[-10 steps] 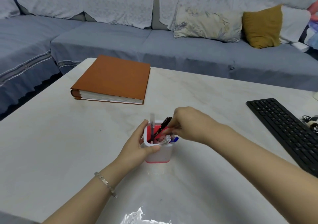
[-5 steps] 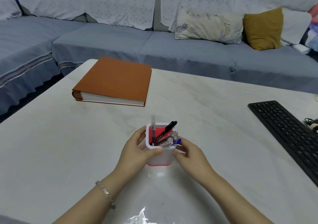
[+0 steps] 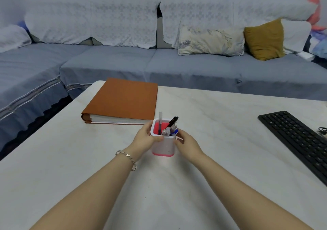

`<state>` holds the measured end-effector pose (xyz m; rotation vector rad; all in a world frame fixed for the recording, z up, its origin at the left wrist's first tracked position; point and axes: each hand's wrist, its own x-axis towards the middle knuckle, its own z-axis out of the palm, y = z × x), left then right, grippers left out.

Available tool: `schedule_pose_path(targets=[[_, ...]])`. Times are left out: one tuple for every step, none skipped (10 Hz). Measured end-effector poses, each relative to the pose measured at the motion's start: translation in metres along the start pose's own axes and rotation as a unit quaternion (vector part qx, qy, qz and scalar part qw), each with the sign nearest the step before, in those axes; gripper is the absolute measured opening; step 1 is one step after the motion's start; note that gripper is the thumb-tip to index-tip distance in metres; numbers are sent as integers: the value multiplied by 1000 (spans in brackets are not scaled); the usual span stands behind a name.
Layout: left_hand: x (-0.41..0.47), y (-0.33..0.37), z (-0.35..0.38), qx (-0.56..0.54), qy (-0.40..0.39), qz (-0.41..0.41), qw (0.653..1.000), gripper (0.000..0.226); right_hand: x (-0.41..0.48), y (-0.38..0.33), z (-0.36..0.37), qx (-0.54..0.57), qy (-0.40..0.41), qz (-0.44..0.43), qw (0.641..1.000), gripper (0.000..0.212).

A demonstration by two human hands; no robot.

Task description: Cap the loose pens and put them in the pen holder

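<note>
A white pen holder (image 3: 163,146) with a pink inside and pink base stands upright on the marble table (image 3: 212,123). Several capped pens (image 3: 169,127) stick out of it, among them a black marker leaning right and a clear-capped pen standing at the back. My left hand (image 3: 145,139) grips the holder's left side, thumb on its front rim. My right hand (image 3: 188,144) presses against its right side. No loose pen lies on the table.
A thick orange-brown book (image 3: 123,100) lies just behind the holder to the left. A black keyboard (image 3: 297,141) runs along the right edge, with a cable beside it. A blue sofa (image 3: 177,67) with cushions sits beyond the table.
My right hand let go of the black marker in the holder and dropped to the holder's right side. Both hands and the holder now sit a little farther from me, closer to the book.
</note>
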<state>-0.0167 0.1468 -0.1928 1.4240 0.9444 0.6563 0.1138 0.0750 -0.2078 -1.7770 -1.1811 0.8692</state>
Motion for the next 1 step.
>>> schedule_pose_path(targets=[[-13, 3, 4, 40, 54, -19, 998, 58, -7, 6, -19, -48, 1, 44, 998, 47]])
